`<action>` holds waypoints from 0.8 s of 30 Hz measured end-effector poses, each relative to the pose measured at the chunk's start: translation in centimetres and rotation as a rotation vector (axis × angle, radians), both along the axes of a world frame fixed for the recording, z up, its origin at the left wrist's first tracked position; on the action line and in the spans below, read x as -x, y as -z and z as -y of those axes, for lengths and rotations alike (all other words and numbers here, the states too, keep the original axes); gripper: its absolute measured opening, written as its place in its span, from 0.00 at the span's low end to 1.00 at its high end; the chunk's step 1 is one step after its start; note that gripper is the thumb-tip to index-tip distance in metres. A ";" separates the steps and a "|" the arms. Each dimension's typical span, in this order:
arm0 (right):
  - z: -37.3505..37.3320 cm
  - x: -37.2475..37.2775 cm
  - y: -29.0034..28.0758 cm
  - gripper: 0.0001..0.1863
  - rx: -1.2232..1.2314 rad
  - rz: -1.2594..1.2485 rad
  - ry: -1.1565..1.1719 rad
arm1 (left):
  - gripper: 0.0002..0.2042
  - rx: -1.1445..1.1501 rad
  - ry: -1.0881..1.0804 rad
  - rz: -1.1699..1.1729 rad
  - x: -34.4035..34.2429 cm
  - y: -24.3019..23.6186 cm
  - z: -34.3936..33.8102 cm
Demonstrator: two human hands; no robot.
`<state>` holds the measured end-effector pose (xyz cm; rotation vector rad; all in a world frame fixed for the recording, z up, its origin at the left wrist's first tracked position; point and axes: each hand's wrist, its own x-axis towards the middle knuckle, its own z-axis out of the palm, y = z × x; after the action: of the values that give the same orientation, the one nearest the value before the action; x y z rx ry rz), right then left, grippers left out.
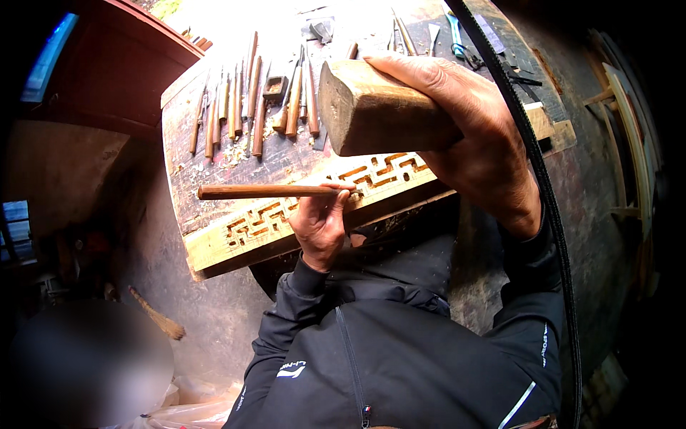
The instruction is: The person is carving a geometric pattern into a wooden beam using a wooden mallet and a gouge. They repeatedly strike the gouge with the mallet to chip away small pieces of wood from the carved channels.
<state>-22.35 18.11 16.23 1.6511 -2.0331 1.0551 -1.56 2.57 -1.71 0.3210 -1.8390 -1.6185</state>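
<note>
My left hand [321, 225] is closed around a carving chisel [264, 191], whose long wooden handle points left. The chisel's tip end meets a pale wooden board [221, 254] cut with a maze-like fretwork pattern; its very edge is hidden by my fingers. Raised above the board, my right hand [479, 129] grips a thick wooden block [386, 107] that looks like a mallet, with its worn end toward the left. The board lies slantwise along the near edge of the workbench [182, 182].
Several wooden-handled chisels [257, 107] lie in a row on the bench's left, beside a small dark square block [275, 88]. More tools and a blue-handled one [455, 32] lie at the back. Wood shavings are scattered about. A broom [157, 314] rests on the floor at left.
</note>
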 end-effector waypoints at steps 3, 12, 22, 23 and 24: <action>0.1 0.3 0.1 0.39 0.004 -0.018 -0.017 | 0.15 0.031 0.007 0.015 -0.1 0.2 0.1; 0.3 0.3 0.3 0.41 0.011 0.022 -0.031 | 0.14 0.107 0.046 0.020 0.1 -0.7 0.0; 0.5 -0.2 -0.2 0.41 -0.003 0.066 -0.036 | 0.11 0.145 0.032 0.065 -0.1 -0.4 0.2; 0.6 -0.3 -0.4 0.41 -0.002 0.061 -0.032 | 0.10 0.148 0.028 0.070 -0.1 -0.3 0.2; 0.6 -0.3 -0.7 0.41 0.000 0.055 -0.027 | 0.09 0.151 0.027 0.075 0.1 -0.4 0.2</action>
<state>-22.01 17.48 16.94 1.6713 -2.0511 1.1216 -1.62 2.42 -1.31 0.2946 -2.0177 -1.4925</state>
